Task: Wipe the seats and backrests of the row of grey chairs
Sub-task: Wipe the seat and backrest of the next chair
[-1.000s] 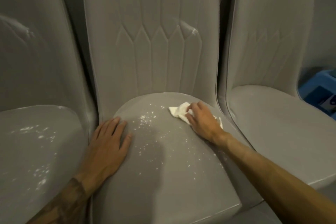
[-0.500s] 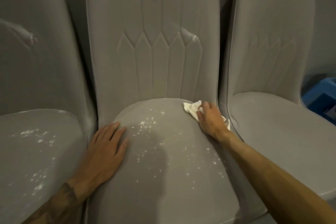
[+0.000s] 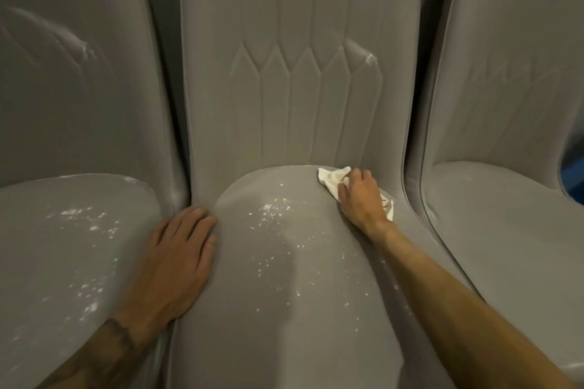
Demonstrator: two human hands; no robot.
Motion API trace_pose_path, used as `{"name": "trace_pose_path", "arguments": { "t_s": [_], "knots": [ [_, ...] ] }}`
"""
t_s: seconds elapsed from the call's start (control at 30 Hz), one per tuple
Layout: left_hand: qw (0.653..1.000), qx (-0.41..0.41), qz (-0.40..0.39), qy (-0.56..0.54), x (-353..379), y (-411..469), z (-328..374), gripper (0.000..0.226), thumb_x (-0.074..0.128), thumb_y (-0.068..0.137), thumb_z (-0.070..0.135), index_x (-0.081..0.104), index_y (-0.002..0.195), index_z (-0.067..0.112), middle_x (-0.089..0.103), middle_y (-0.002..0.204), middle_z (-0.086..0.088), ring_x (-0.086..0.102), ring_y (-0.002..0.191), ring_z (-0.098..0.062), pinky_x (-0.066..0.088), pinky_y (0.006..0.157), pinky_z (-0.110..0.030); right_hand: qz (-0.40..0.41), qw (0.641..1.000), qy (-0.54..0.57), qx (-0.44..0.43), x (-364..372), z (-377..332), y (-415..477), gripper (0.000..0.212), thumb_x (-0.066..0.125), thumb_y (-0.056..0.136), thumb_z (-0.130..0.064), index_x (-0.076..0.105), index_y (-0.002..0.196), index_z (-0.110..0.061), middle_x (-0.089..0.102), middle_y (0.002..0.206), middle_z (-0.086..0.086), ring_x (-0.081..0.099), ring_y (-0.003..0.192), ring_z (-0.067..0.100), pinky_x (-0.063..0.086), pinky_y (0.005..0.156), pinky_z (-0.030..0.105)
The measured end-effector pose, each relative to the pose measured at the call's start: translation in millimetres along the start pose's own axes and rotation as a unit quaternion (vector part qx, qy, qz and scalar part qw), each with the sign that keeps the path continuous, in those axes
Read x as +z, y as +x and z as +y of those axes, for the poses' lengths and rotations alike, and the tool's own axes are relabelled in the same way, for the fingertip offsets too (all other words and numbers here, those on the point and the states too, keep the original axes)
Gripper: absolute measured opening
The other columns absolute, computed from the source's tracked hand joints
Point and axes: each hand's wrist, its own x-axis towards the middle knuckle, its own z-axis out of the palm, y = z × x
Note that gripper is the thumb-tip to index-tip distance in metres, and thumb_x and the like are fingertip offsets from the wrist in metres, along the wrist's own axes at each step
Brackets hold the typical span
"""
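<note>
On the far right corner of the middle grey chair [image 3: 284, 319], its seat flecked with white specks [image 3: 275, 208], the right grip [image 3: 361, 199] is curling around a crumpled white cloth [image 3: 331, 178]; the left grip [image 3: 177, 256] is lying flat, fingers spread, on the seat's left edge.

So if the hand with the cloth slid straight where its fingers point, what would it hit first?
Probably the middle chair's backrest, right behind the cloth; the right hand is nearly there.

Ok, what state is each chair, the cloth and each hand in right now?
Middle seat, speckled white.
Middle backrest, one white smear.
Left seat, speckled white.
Left backrest, white smear.
Right seat, looks mostly clean.
Cloth, crumpled, on middle seat.
Right hand, grips the cloth.
Left hand, flat on middle seat's edge.
</note>
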Motion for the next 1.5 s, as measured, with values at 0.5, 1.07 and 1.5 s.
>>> {"name": "trace_pose_path", "arguments": {
  "t_s": [0.5,1.07,1.5],
  "knots": [
    [1.000,-0.020,-0.004,-0.016,-5,0,7,0.052,0.030,0.103,0.034,0.066,0.132,0.011,0.059,0.143,-0.010,0.053,0.137,-0.029,0.040,0.114,-0.049,-0.006,1.000,0.006,0.019,5,-21,7,0.033,0.048,0.101,-0.019,0.051,0.123,0.005,0.051,0.126,0.025,0.050,0.113,0.040,0.034,0.099,0.039],
    [1.000,-0.011,0.005,0.001,0,-1,3,0.047,0.032,0.105,0.033,0.065,0.133,0.015,0.059,0.144,-0.006,0.052,0.138,-0.026,0.037,0.111,-0.041,-0.075,0.983,0.086,-0.144,38,-101,-32,0.031,0.049,0.101,-0.025,0.054,0.122,-0.002,0.052,0.122,0.018,0.049,0.113,0.033,0.033,0.100,0.035],
    [0.999,-0.024,-0.018,-0.012,-8,-1,9,0.055,0.024,0.104,0.035,0.061,0.139,0.015,0.054,0.150,-0.006,0.046,0.143,-0.025,0.034,0.118,-0.042,-0.077,0.982,0.090,-0.146,36,-107,-30,0.030,0.051,0.100,-0.023,0.056,0.120,-0.001,0.054,0.121,0.019,0.048,0.113,0.031,0.031,0.096,0.030]
  ]
}}
